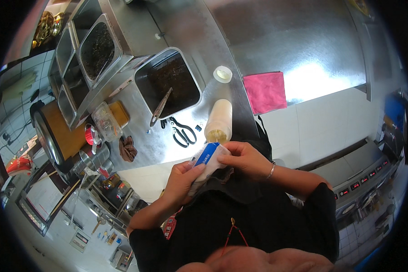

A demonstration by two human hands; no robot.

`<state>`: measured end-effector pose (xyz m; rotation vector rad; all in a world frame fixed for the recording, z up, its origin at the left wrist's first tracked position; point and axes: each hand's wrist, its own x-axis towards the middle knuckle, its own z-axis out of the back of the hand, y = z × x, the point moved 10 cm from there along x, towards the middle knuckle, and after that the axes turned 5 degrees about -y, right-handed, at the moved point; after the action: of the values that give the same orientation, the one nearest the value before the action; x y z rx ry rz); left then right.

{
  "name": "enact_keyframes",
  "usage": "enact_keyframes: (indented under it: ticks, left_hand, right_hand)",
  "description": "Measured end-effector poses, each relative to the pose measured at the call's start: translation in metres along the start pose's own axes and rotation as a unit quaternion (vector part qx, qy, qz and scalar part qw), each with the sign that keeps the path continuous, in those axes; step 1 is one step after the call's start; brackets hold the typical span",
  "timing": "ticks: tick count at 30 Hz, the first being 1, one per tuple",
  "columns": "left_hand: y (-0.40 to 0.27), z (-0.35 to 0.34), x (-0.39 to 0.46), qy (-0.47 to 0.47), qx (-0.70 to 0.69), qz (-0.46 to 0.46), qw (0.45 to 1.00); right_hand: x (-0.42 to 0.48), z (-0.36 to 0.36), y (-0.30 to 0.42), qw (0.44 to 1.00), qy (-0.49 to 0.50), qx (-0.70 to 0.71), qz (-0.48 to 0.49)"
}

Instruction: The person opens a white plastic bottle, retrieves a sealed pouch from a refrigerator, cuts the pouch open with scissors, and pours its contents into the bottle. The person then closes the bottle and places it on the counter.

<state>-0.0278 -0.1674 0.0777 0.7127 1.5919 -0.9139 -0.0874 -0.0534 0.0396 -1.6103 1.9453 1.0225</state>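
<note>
Both hands hold a soft Kewpie packet [204,165], white with a blue band, in front of my body. My left hand [185,180] grips its left side, thumb on top. My right hand [241,159] pinches the upper right corner. Just beyond the packet, a translucent plastic bottle [222,114] lies or leans on the steel counter, its end towards me, with pale yellow stuff visible inside; I cannot tell whether the packet touches it. Farther off is a round white lid [222,74]. Black-handled scissors [184,133] lie left of the bottle.
A deep steel pan [197,98] with dark contents and tongs [161,107] stands beyond the scissors. Steel bins [119,56], a clear plastic container [106,121] and a crumpled brown cloth [127,149] are at left. A pink cloth [265,91] lies at the counter's right edge.
</note>
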Motion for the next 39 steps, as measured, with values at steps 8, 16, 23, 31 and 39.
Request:
enact_keyframes:
  ticks: [8,16,23,31,39]
  left_hand:
    - [0.005,0.0,-0.003,0.022,0.031,0.012,0.999]
    - [0.006,-0.003,0.004,0.008,0.057,0.027,0.998]
    - [0.011,-0.004,0.015,0.013,0.007,0.052,0.999]
    - [0.018,-0.008,0.021,0.035,-0.005,0.075,0.997]
    - [0.019,-0.021,0.019,0.069,-0.012,0.084,0.994]
  right_hand:
    - [-0.002,0.016,-0.007,0.999,-0.011,-0.012,0.03]
    - [0.002,0.027,-0.01,0.997,-0.06,0.013,0.037]
    - [0.006,0.031,-0.016,0.997,-0.07,0.037,0.006]
    - [0.004,0.034,-0.024,0.992,-0.079,0.098,-0.019]
    - [0.004,0.038,-0.034,0.989,-0.058,0.133,-0.021]
